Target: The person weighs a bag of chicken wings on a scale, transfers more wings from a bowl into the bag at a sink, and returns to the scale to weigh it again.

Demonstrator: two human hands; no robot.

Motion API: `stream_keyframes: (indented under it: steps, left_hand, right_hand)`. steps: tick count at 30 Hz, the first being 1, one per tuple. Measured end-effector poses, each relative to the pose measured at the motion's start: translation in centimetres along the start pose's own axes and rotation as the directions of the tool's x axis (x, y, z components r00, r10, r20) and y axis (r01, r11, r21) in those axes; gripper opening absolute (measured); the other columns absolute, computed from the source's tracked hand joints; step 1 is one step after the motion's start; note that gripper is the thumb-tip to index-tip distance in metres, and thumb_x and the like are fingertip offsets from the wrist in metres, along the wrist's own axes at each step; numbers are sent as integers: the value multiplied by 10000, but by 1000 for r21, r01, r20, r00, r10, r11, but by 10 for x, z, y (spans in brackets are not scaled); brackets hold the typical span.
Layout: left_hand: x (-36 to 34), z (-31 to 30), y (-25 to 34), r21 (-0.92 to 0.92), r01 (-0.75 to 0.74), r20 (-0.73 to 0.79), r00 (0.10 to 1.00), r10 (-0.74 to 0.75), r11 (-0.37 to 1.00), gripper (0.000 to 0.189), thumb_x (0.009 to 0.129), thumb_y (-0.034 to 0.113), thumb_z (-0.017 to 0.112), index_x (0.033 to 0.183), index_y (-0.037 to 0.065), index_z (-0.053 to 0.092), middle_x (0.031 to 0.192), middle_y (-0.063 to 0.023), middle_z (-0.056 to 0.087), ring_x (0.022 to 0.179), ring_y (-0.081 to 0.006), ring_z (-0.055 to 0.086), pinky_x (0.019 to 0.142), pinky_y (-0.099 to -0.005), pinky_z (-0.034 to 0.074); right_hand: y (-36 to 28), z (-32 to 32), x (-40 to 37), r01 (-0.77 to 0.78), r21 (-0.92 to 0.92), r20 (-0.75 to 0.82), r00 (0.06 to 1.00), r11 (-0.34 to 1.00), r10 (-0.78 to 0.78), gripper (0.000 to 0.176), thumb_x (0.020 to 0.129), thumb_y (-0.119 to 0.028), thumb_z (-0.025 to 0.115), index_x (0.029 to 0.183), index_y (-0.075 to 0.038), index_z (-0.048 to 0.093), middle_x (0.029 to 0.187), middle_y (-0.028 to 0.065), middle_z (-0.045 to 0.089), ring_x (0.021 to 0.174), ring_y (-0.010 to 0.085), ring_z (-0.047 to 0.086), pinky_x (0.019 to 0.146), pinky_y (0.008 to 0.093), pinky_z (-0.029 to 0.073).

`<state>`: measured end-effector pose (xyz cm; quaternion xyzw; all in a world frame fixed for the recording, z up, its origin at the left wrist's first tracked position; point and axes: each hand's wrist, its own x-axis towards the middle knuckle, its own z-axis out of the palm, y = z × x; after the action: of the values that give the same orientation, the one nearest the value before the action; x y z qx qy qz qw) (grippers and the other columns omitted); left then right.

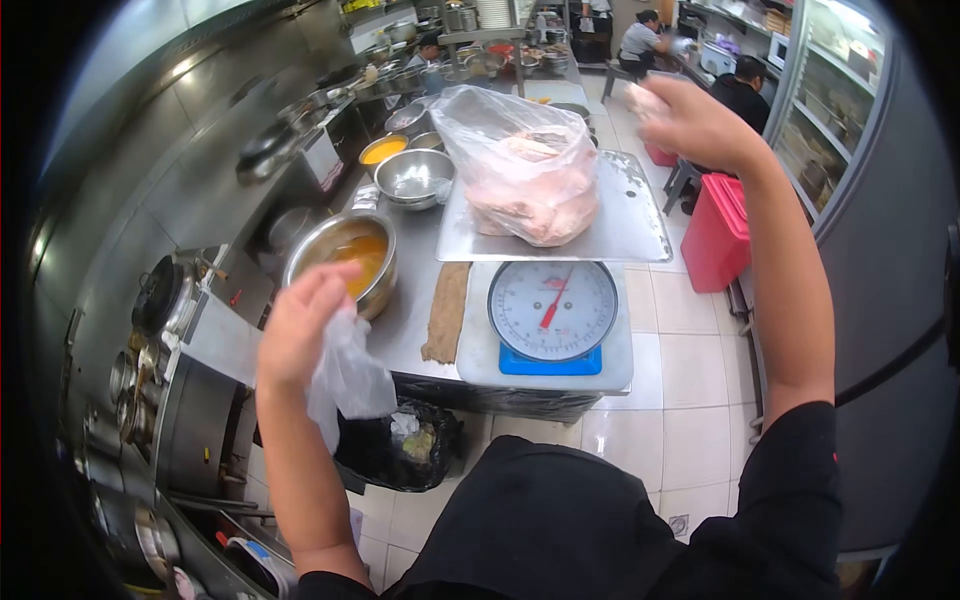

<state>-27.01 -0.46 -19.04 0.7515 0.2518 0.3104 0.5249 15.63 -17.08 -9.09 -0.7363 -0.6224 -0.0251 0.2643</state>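
My left hand (pixel 305 330) is closed on a thin clear plastic bag (pixel 352 375) that hangs limp beside the metal bowl of orange-yellow liquid (pixel 365 265). Up at the right, my right hand (pixel 695 120) is raised beyond the tray's edge, its fingers closed around a small pale pinkish piece (pixel 645 103), blurred and hard to identify. Between my hands, a clear bag of raw chicken (pixel 535 195) rests on the metal tray (pixel 458 235). The tray sits on top of a blue scale (pixel 550 362), whose round dial has a red pointer.
A brown cloth (pixel 446 312) lies left of the scale. Behind are a steel bowl (pixel 413 175) and a bowl of yellow liquid (pixel 384 150). A black-lined bin (pixel 440 465) stands below the table, a red bin (pixel 715 235) at right. Other people (pixel 748 90) sit farther back.
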Motion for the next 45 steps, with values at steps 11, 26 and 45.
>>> stream_keyframes:
  steps: [11,26,45]
  left_hand:
    - [-100,48,-156,-334,477,8,864,-504,813,287,951,265,600,1118,40,662,866,-15,621,792,-99,568,738,-241,462]
    - [-163,57,-168,-58,435,-328,842,-428,899,409,875,299,700,1166,18,636,1028,-81,677,977,-179,625,882,-297,474]
    - [141,90,129,932,-270,285,958,-29,241,458,829,346,670,1219,118,594,967,-193,683,912,-362,651,821,-448,508]
  right_hand:
    - [-47,1,9,87,205,24,995,975,-94,280,773,-97,622,1017,21,550,795,37,550,598,97,532,547,253,455]
    - [-106,8,82,321,-70,16,947,944,-321,365,727,-159,626,1027,38,561,875,190,616,829,299,602,762,369,475]
    - [62,-40,-31,-64,142,-154,984,988,86,253,749,-105,589,977,-5,545,803,24,503,732,104,471,659,268,414]
